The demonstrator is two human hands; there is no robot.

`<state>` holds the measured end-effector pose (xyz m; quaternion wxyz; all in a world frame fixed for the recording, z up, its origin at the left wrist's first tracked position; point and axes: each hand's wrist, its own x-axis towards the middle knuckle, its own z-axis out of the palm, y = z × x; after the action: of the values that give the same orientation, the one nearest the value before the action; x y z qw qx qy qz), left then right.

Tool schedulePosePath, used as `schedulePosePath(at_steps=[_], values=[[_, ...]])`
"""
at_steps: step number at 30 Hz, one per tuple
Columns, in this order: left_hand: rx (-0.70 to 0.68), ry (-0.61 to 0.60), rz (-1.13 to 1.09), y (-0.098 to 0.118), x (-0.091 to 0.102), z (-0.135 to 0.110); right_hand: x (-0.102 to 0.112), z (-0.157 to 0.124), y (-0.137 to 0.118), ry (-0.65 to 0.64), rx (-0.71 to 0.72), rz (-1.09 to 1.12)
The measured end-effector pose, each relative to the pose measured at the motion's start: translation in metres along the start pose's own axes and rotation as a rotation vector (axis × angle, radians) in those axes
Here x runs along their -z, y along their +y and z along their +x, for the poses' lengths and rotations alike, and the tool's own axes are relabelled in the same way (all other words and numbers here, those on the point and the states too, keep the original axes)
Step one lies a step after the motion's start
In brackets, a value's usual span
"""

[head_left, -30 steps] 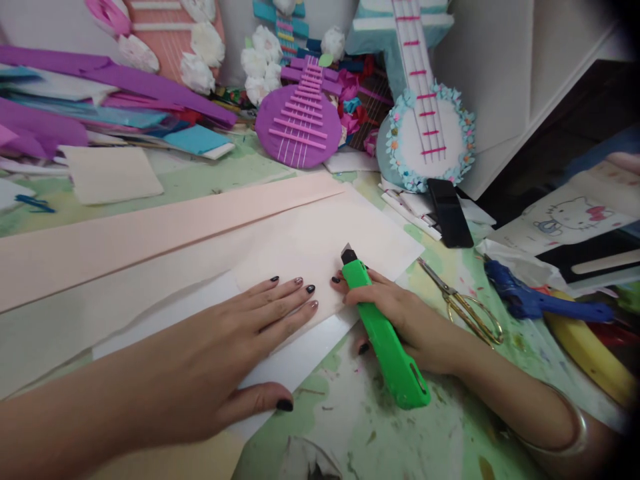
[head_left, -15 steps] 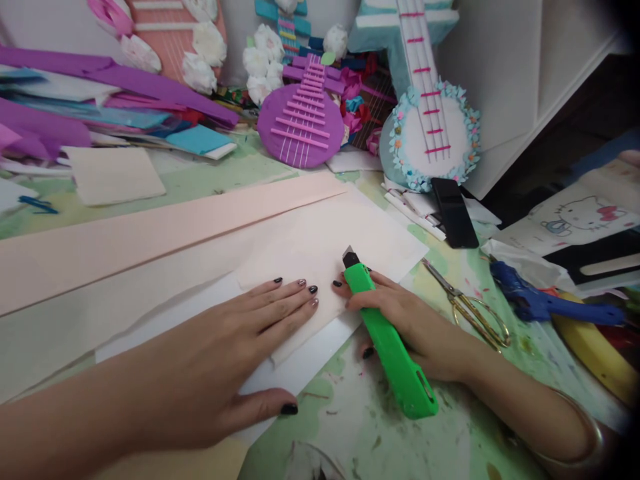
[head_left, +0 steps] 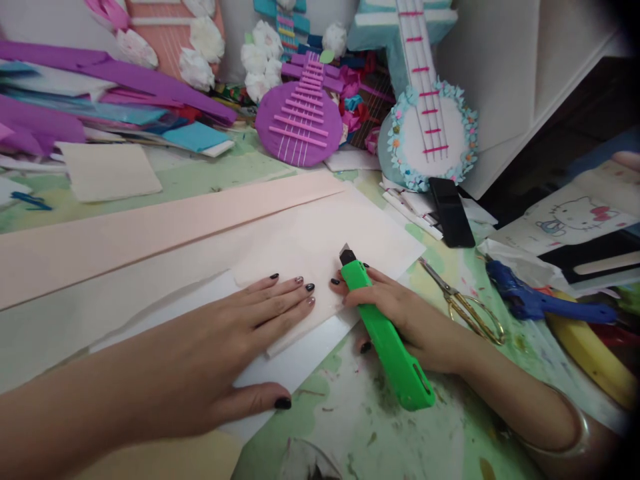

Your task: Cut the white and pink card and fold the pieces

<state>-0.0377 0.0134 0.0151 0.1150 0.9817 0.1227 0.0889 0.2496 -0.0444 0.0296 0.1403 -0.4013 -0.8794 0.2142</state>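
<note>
My left hand (head_left: 220, 353) lies flat with its fingers spread on a pale pink sheet (head_left: 325, 247), pressing it down on a white sheet (head_left: 300, 363). My right hand (head_left: 400, 313) is wrapped round a bright green utility knife (head_left: 385, 337). The knife's dark tip rests on the pink sheet just right of my left fingertips. A long pink strip (head_left: 150, 230) lies along the far side of the sheet.
Gold scissors (head_left: 463, 303) and a blue glue gun (head_left: 540, 300) lie to the right. A black phone (head_left: 451, 212) sits behind them. Foam guitar models, purple (head_left: 300, 117) and teal (head_left: 425, 127), and stacked coloured sheets (head_left: 100, 100) crowd the back. A cartoon cat drawing (head_left: 570, 217) lies far right.
Both hands and the knife sit almost where they were; only the camera view has wobbled slightly.
</note>
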Motion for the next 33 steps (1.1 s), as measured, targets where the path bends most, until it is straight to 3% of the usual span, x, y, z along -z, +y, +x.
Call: schedulePosePath(at_steps=[33], values=[[-0.085,0.025,0.109,-0.0009,0.0033,0.0007,-0.0018,-0.0024,0.0008,0.014,0.015,0.010]])
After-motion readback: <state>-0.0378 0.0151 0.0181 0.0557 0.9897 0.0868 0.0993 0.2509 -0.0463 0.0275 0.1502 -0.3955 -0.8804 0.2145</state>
